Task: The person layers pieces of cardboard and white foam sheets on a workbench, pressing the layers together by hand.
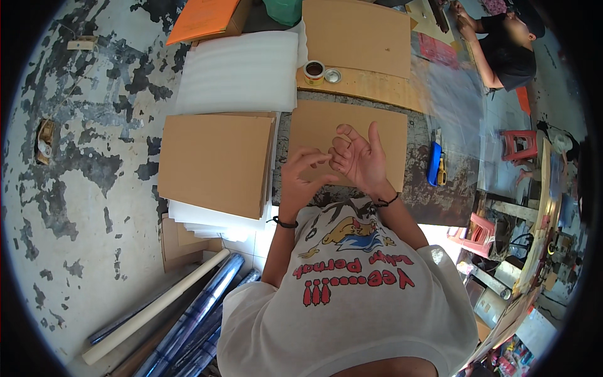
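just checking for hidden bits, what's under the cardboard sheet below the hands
The cardboard sheet lies on a dark, worn tabletop, which shows along its right edge. The left hand and right hand hide part of the sheet; anything beneath it is covered and cannot be seen.

plain brown cardboard sheet (309,125); white sheets (242,72); blue tool (433,164); yellow-and-black tool (442,171); white wall (78,207), dark-grey patches.
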`<state>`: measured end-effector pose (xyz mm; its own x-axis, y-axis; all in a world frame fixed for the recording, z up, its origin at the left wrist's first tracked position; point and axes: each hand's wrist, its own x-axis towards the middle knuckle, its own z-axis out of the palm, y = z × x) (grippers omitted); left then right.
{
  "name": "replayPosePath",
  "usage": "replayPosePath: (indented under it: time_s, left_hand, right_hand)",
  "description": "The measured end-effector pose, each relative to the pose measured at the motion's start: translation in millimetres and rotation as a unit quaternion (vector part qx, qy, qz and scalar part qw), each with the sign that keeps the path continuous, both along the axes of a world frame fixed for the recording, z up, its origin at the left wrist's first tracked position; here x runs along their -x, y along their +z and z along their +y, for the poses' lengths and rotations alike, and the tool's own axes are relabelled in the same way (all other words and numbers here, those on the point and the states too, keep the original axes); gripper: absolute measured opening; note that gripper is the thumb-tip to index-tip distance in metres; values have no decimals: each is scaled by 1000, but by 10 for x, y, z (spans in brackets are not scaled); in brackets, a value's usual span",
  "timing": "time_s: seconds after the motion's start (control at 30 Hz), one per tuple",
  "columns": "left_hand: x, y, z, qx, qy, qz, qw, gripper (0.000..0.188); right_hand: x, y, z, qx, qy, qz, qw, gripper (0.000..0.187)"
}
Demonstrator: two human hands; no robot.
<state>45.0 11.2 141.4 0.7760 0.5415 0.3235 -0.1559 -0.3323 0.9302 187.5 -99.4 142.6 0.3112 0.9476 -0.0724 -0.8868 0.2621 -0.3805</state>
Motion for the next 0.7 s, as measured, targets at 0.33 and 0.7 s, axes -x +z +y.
replayPosePath:
  time_s: [0.33, 0.7]
  left_hand:
    - [198, -683, 81, 49, 132, 133, 981, 15]
    - [515, -1108, -13, -251, 110, 278, 921, 87]
  right_hand:
    - [-637, -424, 317, 255, -71, -504, 823, 24]
    - [-1286, -585, 1231, 282, -159, -882, 343, 45]
